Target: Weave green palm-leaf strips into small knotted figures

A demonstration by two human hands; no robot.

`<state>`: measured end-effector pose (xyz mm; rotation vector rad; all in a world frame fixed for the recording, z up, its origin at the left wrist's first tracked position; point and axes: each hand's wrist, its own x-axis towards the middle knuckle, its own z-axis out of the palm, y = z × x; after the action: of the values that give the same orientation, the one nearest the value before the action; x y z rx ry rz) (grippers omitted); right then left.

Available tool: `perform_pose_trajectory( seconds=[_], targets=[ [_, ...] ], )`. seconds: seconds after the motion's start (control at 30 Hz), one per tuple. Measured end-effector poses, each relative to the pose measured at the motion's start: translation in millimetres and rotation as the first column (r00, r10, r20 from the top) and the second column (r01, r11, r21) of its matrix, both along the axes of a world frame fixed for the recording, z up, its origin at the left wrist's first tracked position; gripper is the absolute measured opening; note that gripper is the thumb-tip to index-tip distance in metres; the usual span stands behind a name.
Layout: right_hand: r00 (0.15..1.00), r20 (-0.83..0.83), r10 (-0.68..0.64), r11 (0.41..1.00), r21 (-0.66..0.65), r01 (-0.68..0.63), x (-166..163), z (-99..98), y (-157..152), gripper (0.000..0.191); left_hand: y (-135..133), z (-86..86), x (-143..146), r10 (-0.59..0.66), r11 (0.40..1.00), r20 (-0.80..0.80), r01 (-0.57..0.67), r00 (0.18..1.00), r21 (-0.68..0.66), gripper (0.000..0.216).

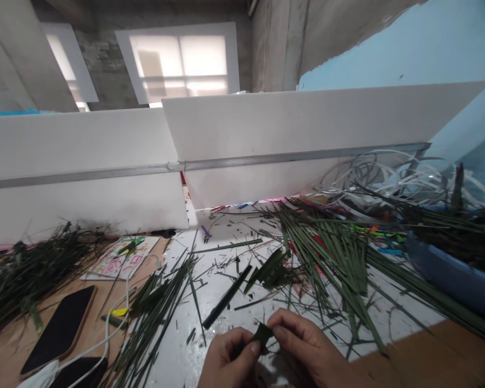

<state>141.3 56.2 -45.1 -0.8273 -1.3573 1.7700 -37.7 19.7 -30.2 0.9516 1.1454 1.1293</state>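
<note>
A short piece of dark green leaf (262, 337) is pinched between both hands at the lower middle of the head view. My left hand (231, 357) grips its left side between thumb and bent fingers. On its right edge, my right hand (305, 345) closes thumb and fingertips; part of the piece is hidden by the fingers. Just beyond the hands lie a wide dark leaf strip (228, 297) and a clump of folded green leaf pieces (275, 269). Long green leaf strips (327, 248) fan out to the right, and another bundle (161, 307) lies to the left.
A phone (60, 326), white cable (107, 337) and printed card (121, 258) lie at left, near a heap of dark leaves (36, 269). A blue basin (448, 277) stands at right beneath coiled white strips (383, 175). White panels (307, 121) wall off the back.
</note>
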Motion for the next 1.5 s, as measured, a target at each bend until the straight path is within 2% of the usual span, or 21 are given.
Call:
perform_pose_trajectory(
  seconds=[0.3, 0.5, 0.57, 0.63, 0.7, 0.8, 0.97, 1.17, 1.3, 1.43, 1.5],
  targets=[
    [1.0, 0.007, -0.028, 1.0, 0.0, 0.028, -1, -0.6, 0, 0.041, -1, -2.0, 2, 0.002, 1.0, 0.034, -0.001, 0.999, -0.031, 0.054],
    [0.989, -0.124, -0.086, 0.99, -0.123, 0.071, -6, 2.8, -2, 0.045, -1, -2.3, 1, -0.006, 1.0, 0.039, 0.007, 0.999, -0.027, 0.054],
    [0.987, -0.126, -0.095, 0.992, -0.1, 0.083, -5, 2.6, -1, 0.046, -1, -2.9, 1, -0.015, 1.0, 0.02, 0.016, 1.0, -0.016, 0.055],
    [0.993, -0.081, -0.091, 0.996, -0.021, 0.089, -3, 2.8, 1, 0.046, -1, -2.9, 0, -0.017, 1.0, 0.001, 0.017, 1.0, 0.005, 0.056],
    [0.995, -0.026, -0.093, 0.995, 0.032, 0.094, -1, 4.5, 1, 0.04, -1, -1.7, 1, -0.036, 0.999, -0.033, 0.037, 0.999, 0.032, 0.057],
    [0.991, -0.01, -0.135, 0.991, 0.022, 0.135, -1, 10.3, 0, 0.033, -4, 2.1, 2, -0.064, 0.998, -0.078, 0.066, 0.995, 0.024, 0.06],
    [0.974, -0.081, -0.212, 0.977, 0.002, 0.213, -4, 17.9, -2, 0.033, -6, 8.3, 2, -0.093, 0.994, -0.01, 0.092, 0.996, -0.06, 0.061],
    [0.984, -0.064, -0.166, 0.986, 0.027, 0.167, -3, 17.2, -2, 0.032, -2, 3.6, 1, -0.153, 0.988, 0.049, 0.155, 0.987, -0.025, 0.054],
    [0.991, -0.02, -0.13, 0.99, 0.047, 0.131, -1, 24.7, -5, 0.033, -2, -1.6, 1, -0.121, 0.992, -0.043, 0.122, 0.992, 0.02, 0.047],
    [0.975, 0.175, -0.138, 0.98, 0.166, 0.109, 1, 33.0, -7, 0.023, -4, 2.7, 0, -0.044, 0.991, -0.253, 0.075, 0.966, 0.112, 0.029],
    [0.952, 0.266, -0.149, 0.974, 0.204, 0.096, 1, 33.8, -7, 0.016, -4, 7.8, -2, 0.007, 0.99, -0.305, 0.036, 0.952, 0.134, 0.022]
  ],
)
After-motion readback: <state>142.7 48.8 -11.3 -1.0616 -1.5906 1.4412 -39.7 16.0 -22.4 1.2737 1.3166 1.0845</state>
